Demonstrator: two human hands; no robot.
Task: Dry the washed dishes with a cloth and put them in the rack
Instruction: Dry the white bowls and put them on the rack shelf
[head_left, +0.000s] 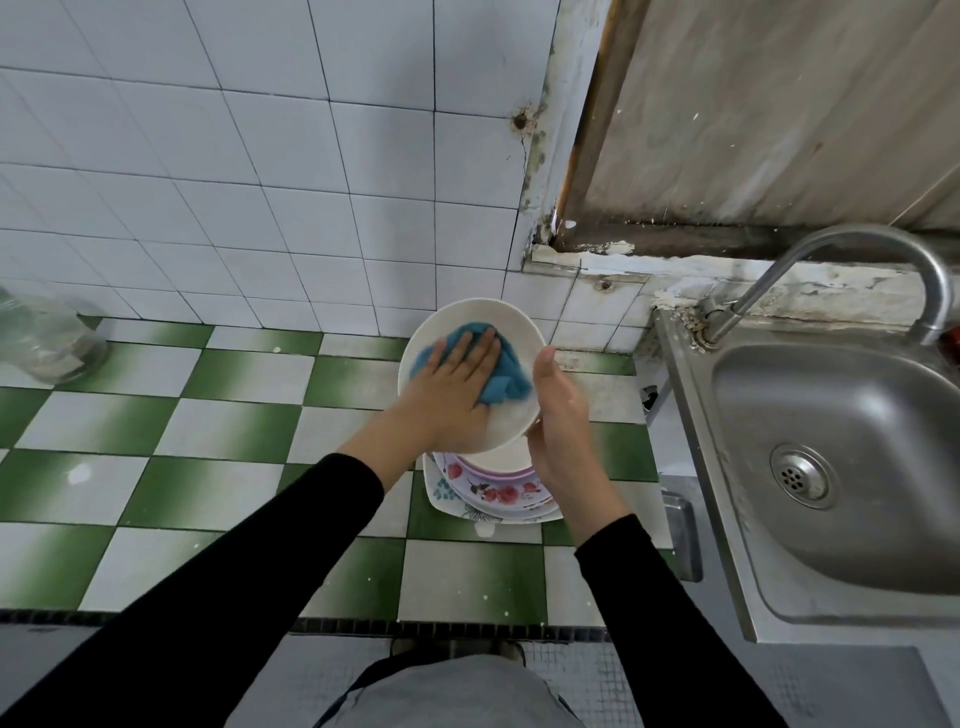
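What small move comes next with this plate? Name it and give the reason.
Probably sweep the blue cloth round toward the rim. The left hand presses it flat on the middle of the white plate only, bare face shows around it, and the right hand grips the plate's edge above the flowered stack. No rack shows.

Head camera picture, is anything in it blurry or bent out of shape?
Head view: the wide-angle lens bows the wall tiles and the sink edge; glass jar at far left is smeared; white plate and blue cloth are fairly sharp; light is soft, with mild sheen in the sink.
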